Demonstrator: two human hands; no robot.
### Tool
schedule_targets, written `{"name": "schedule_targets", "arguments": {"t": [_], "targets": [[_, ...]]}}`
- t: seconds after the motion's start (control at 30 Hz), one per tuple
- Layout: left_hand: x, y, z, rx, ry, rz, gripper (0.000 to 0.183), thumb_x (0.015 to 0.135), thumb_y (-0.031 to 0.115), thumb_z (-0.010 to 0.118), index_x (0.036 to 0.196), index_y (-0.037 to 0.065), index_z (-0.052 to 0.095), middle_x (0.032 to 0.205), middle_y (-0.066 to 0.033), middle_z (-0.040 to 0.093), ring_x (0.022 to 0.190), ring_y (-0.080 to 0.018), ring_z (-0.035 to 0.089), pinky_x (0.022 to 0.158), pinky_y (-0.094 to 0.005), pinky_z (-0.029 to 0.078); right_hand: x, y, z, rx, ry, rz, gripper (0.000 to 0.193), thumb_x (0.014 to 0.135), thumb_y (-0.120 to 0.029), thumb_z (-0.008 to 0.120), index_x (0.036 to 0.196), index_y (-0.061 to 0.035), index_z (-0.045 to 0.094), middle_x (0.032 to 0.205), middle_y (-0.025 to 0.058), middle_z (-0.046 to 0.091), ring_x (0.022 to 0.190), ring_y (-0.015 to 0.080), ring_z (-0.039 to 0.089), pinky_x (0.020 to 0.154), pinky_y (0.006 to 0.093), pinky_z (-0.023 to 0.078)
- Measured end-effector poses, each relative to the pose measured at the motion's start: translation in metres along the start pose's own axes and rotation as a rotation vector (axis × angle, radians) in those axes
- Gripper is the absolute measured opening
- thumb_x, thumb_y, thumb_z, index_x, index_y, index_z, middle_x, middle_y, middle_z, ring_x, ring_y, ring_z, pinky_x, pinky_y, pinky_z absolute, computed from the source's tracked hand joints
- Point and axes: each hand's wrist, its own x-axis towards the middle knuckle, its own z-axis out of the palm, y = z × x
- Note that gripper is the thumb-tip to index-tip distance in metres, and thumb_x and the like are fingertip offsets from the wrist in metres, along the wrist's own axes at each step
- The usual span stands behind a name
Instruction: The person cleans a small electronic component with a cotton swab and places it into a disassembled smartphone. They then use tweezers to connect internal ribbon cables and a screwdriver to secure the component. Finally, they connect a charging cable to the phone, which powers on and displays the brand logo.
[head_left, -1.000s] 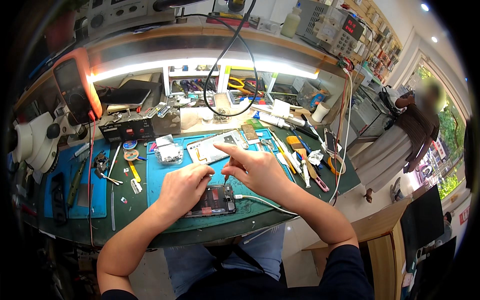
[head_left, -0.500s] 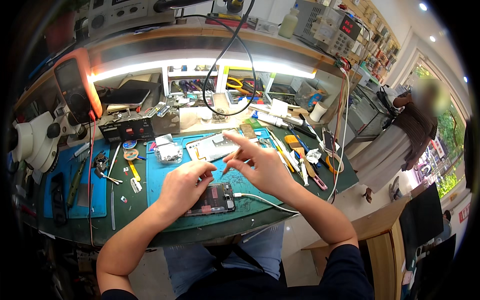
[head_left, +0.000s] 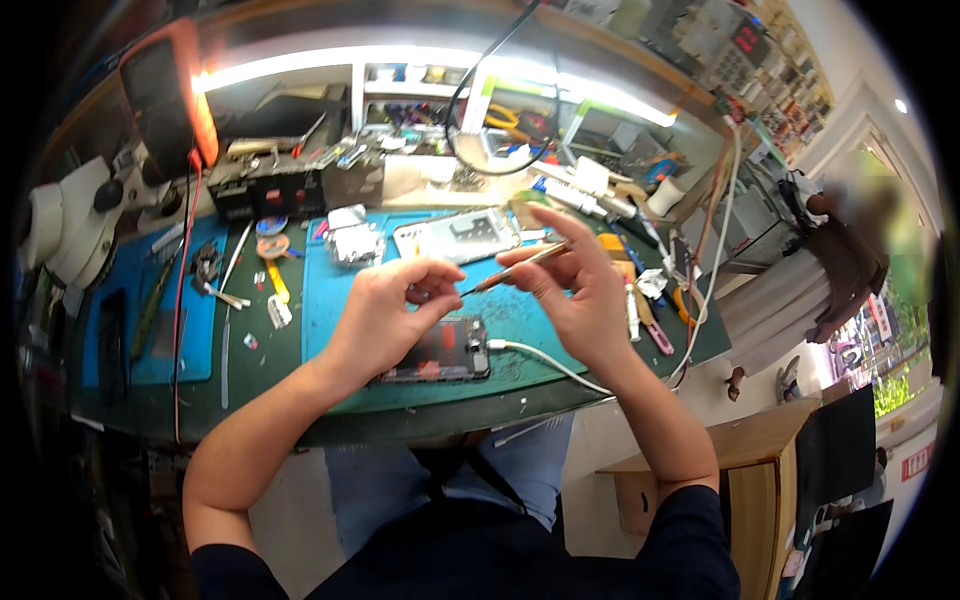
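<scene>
My right hand (head_left: 585, 305) grips a slim copper-brown screwdriver (head_left: 522, 267), its dark tip pointing left. At that tip the thumb and fingers of my left hand (head_left: 385, 312) are pinched together; whatever they hold is too small to make out. Below both hands, on the blue work mat (head_left: 330, 290), lies an opened phone (head_left: 452, 352) with dark insides and reddish patches; my left hand covers part of it. A white cable (head_left: 545, 362) runs from the phone's right end. Beyond the hands rests a pale phone housing (head_left: 455, 236).
A clear bag of small parts (head_left: 355, 243) sits left of the housing. Pens, brushes and pliers crowd the right side. An orange multimeter (head_left: 200, 110), a white microscope (head_left: 70, 225) and a black box (head_left: 262, 190) stand at left. A person (head_left: 840, 260) stands beyond the bench.
The view has tilted down slightly. My hands have come together, the screwdriver swinging nearly level so its tip meets my left fingertips.
</scene>
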Motion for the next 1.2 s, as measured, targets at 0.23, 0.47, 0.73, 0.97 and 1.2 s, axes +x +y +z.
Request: {"name": "schedule_targets", "arguments": {"t": [0.23,0.47,0.73,0.97,1.2], "targets": [[0.000,0.005,0.001,-0.276,-0.080,-0.242,0.021,0.096,0.000,0.076,0.116,-0.003,0.072,0.100,-0.0090,0.078,0.087,-0.0107,0.075,0.078,-0.0248,0.060,-0.009,-0.003,0.000,0.212,0.015,0.078,0.044,0.101,0.000,0.069,0.141,-0.0010,0.051,0.108,0.0134,0.078,0.103,0.0190,0.077,0.092,0.0305,0.060],[-0.011,0.011,0.004,-0.087,-0.335,-0.221,0.031,0.096,0.001,0.073,0.127,0.003,0.070,0.106,-0.0085,0.082,0.086,-0.0144,0.077,0.079,-0.0300,0.062,-0.027,-0.010,-0.013,-0.231,-0.126,-0.124,0.045,0.097,0.000,0.074,0.138,-0.0030,0.057,0.100,0.0111,0.079,0.092,0.0189,0.079,0.082,0.0298,0.062],[-0.016,0.011,-0.003,0.068,-0.558,-0.082,0.037,0.092,-0.004,0.066,0.129,0.001,0.069,0.110,-0.0121,0.081,0.107,-0.0267,0.077,0.093,-0.0366,0.060,-0.038,-0.012,-0.007,-0.273,-0.280,-0.207,0.051,0.094,0.002,0.073,0.142,-0.0040,0.058,0.096,0.0110,0.077,0.083,0.0235,0.077,0.073,0.0330,0.060],[-0.014,0.012,-0.005,0.117,-0.591,0.001,0.034,0.094,-0.002,0.063,0.127,0.000,0.068,0.112,-0.0143,0.080,0.106,-0.0304,0.076,0.090,-0.0399,0.059,-0.031,-0.017,-0.005,-0.319,-0.375,-0.328,0.048,0.091,0.005,0.073,0.137,-0.0046,0.063,0.103,0.0120,0.076,0.087,0.0266,0.077,0.075,0.0352,0.061],[-0.016,0.004,-0.009,-0.076,-0.319,-0.381,0.027,0.092,0.002,0.070,0.119,0.003,0.071,0.101,-0.0145,0.078,0.094,-0.0296,0.076,0.083,-0.0396,0.058,-0.030,-0.022,-0.003,-0.481,-0.350,-0.314,0.049,0.091,0.006,0.071,0.138,-0.0040,0.064,0.103,0.0122,0.076,0.092,0.0266,0.076,0.079,0.0352,0.061]]}}
